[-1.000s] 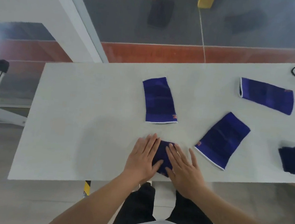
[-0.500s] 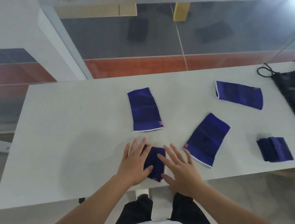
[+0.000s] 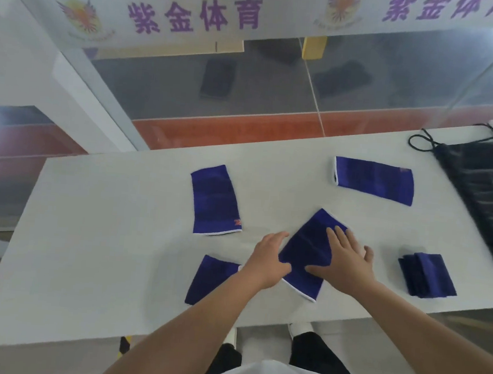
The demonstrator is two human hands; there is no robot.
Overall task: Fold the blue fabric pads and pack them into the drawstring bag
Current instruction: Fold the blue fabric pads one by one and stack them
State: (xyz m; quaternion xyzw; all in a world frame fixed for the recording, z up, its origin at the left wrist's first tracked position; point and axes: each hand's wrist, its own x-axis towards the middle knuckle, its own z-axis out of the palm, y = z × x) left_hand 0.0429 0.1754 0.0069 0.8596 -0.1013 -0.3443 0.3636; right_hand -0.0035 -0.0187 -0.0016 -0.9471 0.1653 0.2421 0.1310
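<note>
Five blue fabric pads lie on the white table (image 3: 94,234). My left hand (image 3: 269,258) rests on the left edge of the slanted flat pad (image 3: 308,250) in the middle, thumb on the fabric. My right hand (image 3: 345,259) lies flat on that pad's right side, fingers spread. A folded pad (image 3: 208,278) sits just left of my left wrist. Another folded pad (image 3: 427,275) sits near the front right. Two more flat pads lie further back, one at centre left (image 3: 214,200) and one at back right (image 3: 372,179). The black drawstring bag (image 3: 487,188) lies flat at the far right.
The bag's black cord (image 3: 423,141) loops on the table behind it. The table's front edge runs just in front of my forearms. A glass wall with purple lettering (image 3: 194,14) stands behind the table.
Both hands left the small folded pad at the front and moved right onto the slanted flat pad. The view tilted up and right, so the bag shows more.
</note>
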